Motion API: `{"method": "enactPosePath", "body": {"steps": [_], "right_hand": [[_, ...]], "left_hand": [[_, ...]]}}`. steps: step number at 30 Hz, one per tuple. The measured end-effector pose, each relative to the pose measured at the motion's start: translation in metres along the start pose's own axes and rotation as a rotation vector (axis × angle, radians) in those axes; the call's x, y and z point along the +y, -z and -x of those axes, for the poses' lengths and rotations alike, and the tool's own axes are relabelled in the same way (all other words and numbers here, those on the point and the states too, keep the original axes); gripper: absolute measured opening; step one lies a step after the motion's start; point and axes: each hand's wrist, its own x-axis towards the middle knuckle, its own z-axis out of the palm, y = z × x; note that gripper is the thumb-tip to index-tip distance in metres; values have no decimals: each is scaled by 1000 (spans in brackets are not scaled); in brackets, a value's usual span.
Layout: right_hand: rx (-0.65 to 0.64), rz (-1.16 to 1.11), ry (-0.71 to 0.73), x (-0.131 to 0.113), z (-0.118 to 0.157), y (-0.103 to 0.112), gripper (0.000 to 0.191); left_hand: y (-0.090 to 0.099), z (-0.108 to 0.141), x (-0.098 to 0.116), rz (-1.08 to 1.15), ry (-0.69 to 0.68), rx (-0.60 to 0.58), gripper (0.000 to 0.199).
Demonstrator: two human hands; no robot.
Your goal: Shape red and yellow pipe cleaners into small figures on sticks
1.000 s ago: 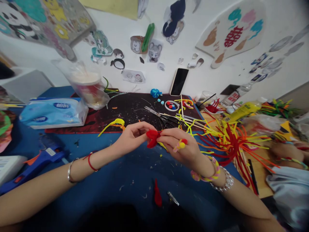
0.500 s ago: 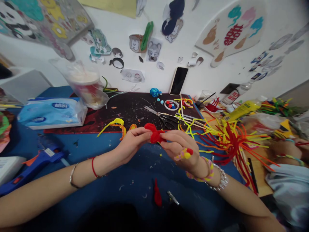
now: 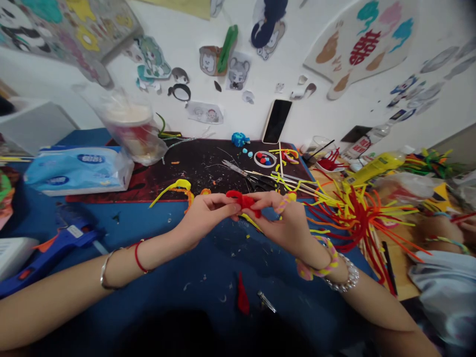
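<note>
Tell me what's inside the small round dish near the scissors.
The dish holds small red and blue balls. What lies directly beneath them is covered, so I can't tell.

Left forearm (image 3: 70,297) and right forearm (image 3: 379,307) angle inward; the left hand (image 3: 203,218) and right hand (image 3: 288,228) nearly meet, fingers (image 3: 218,199) of both bent into pinches
</note>
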Motion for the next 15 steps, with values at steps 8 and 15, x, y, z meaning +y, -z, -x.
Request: {"method": "enactPosePath", "body": {"steps": [8, 15], "right_hand": [[34, -49, -47, 7, -3, -1, 5], [28, -172, -25, 6, -2, -3, 9]], "left_hand": [[11, -7, 6, -358, -98, -119, 18], [13, -9, 10, -148, 87, -254, 12]]}}
